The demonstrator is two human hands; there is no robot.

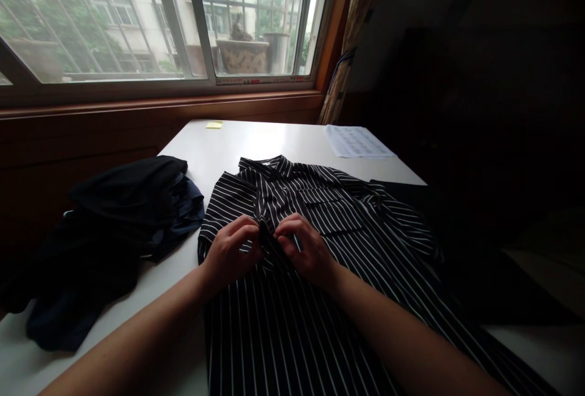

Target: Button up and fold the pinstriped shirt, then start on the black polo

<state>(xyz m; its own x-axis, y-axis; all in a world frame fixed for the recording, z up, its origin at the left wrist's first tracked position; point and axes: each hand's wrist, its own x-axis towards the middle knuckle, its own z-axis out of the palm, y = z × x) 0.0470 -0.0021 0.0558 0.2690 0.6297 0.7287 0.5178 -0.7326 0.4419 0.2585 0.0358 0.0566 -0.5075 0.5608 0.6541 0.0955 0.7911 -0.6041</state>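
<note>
A black shirt [320, 250] with thin white stripes lies spread on the white table, its collar pointing toward the window. My left hand [232, 248] pinches the cloth of its front opening, below the collar. Close beside it, my right hand [307, 248] pinches the opposite side of the same opening. The fabric between my fingertips is bunched and slightly raised. Whether a button sits between the fingers is too small to make out. A sleeve of the shirt extends beyond my left hand, and the other lies at the right in shadow.
Dark folded clothes [132, 213] are heaped at the table's left edge. Printed paper sheets [359, 142] lie at the back right, and a yellow sticky note [214, 124] at the back left of the table [260, 137]. More dark cloth [493, 274] lies at right. A barred window stands behind.
</note>
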